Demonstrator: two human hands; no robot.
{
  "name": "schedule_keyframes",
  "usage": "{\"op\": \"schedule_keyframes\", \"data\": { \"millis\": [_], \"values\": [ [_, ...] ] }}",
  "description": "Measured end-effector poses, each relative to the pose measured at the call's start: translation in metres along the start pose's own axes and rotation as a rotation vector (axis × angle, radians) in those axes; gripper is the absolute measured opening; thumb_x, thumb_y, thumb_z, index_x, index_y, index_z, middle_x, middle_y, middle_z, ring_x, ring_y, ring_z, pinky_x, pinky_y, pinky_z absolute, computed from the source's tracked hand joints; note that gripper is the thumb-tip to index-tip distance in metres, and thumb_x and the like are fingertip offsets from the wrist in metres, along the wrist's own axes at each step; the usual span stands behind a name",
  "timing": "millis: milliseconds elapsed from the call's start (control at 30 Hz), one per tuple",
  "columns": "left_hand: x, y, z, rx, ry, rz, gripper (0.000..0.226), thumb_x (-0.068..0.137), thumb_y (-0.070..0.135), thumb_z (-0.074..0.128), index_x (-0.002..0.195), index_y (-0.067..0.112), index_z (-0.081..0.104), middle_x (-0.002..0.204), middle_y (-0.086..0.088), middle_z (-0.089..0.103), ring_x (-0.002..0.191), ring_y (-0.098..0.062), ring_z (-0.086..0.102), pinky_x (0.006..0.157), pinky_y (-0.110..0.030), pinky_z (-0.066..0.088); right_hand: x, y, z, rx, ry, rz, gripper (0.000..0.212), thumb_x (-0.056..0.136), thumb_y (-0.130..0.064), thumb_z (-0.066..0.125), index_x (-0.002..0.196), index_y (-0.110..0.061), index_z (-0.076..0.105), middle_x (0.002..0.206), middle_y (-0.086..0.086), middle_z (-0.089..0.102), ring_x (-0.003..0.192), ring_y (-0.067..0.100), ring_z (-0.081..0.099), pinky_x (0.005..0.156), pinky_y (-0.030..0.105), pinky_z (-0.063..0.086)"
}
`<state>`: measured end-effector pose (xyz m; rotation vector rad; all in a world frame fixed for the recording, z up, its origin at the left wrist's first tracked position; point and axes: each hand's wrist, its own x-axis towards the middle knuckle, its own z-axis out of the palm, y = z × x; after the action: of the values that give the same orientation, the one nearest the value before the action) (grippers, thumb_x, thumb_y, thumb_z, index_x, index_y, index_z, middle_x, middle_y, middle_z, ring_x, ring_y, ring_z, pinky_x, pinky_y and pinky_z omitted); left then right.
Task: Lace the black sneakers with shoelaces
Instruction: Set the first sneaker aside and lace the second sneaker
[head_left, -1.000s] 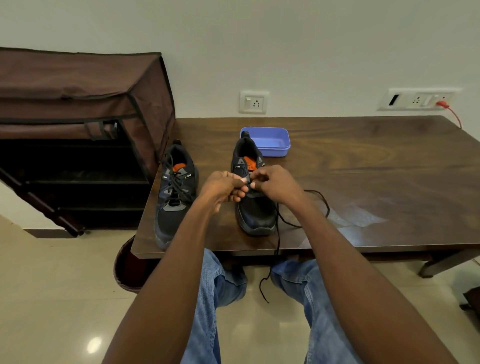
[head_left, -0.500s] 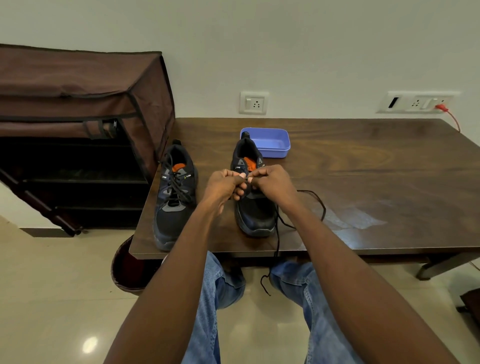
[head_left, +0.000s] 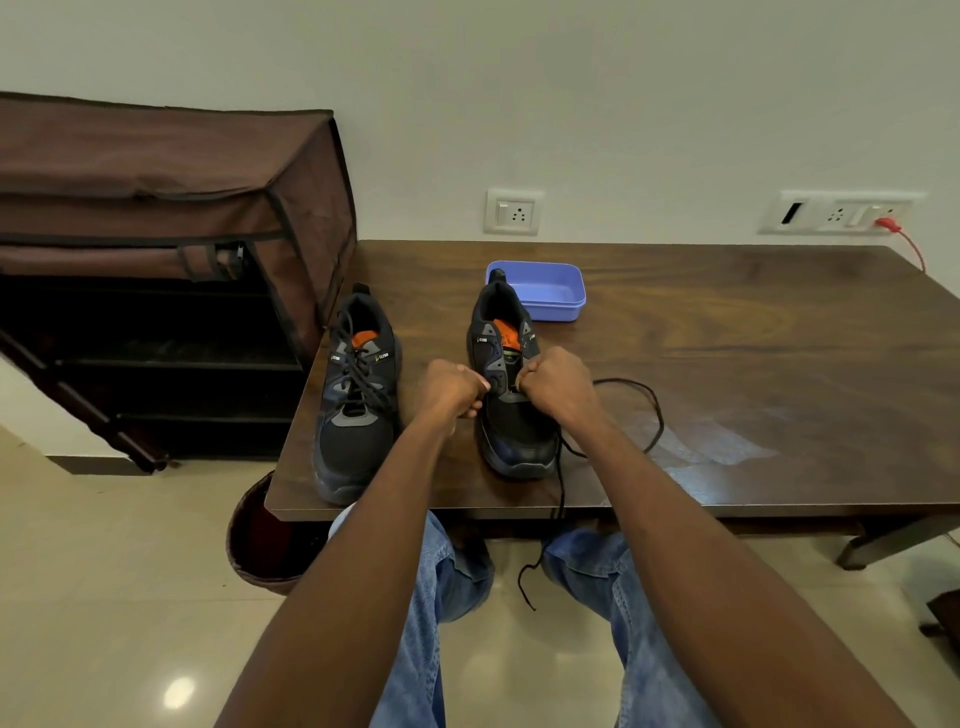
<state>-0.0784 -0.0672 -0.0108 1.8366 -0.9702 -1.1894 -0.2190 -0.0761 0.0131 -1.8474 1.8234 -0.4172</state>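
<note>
Two black sneakers with orange insoles stand on the dark wooden table (head_left: 727, 338), toes toward me. The left sneaker (head_left: 356, 395) has a black lace crossed through its eyelets. The right sneaker (head_left: 511, 384) sits between my hands. My left hand (head_left: 452, 387) is curled at the shoe's left eyelet row and my right hand (head_left: 556, 384) at its right row, each seeming to pinch the lace there. A black shoelace (head_left: 649, 410) loops over the table to the right of the shoe, and one end hangs off the front edge between my knees.
A shallow blue plastic tray (head_left: 545, 291) stands just behind the right sneaker. A brown fabric shoe rack (head_left: 171, 249) stands against the table's left end. A dark round basket (head_left: 260, 540) sits on the floor under the table's front left corner.
My hands have drawn apart from touching over the tongue to either side of the right sneaker. The lace loop on the table has shifted slightly.
</note>
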Motion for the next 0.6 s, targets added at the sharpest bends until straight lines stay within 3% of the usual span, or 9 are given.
{"op": "schedule_keyframes", "data": {
  "millis": [133,233,433,600],
  "values": [
    [0.0008,0.0,0.0013,0.006,0.019,-0.008,0.026,0.09,-0.002,0.062,0.066,0.008,0.065,0.066,-0.01,0.063,0.053,-0.017,0.055,0.051,-0.027,0.048,0.0069,0.0047,0.0023,0.225,-0.073,0.109,0.025,0.091,-0.006,0.053,0.095,-0.006,0.077,0.101,0.009,0.074,0.098,0.024,0.067,0.088,0.039,0.054],
    [0.002,0.0007,0.0033,0.012,0.013,-0.01,0.025,0.09,-0.002,0.063,0.066,0.007,0.064,0.066,-0.01,0.062,0.053,-0.017,0.055,0.053,-0.027,0.049,0.0097,0.0064,0.0028,0.303,-0.127,0.164,0.022,0.089,-0.004,0.057,0.091,-0.007,0.078,0.1,0.007,0.075,0.088,0.017,0.065,0.076,0.033,0.051],
    [0.0037,-0.002,0.0061,0.053,0.043,0.016,0.021,0.089,0.003,0.067,0.069,0.01,0.068,0.073,-0.01,0.067,0.059,-0.018,0.06,0.07,-0.033,0.057,0.0079,0.0048,0.0031,0.361,-0.163,0.209,0.014,0.084,-0.005,0.068,0.09,-0.011,0.079,0.098,0.005,0.076,0.1,0.019,0.067,0.093,0.039,0.052],
    [0.0039,-0.001,0.0053,0.032,0.032,0.006,0.018,0.09,0.004,0.069,0.072,0.01,0.068,0.077,-0.011,0.068,0.061,-0.016,0.06,0.065,-0.03,0.056,0.0055,0.0027,-0.002,0.291,-0.235,0.144,0.022,0.094,-0.003,0.057,0.105,-0.005,0.076,0.107,0.003,0.072,0.104,0.02,0.062,0.097,0.036,0.049]
  ]
}}
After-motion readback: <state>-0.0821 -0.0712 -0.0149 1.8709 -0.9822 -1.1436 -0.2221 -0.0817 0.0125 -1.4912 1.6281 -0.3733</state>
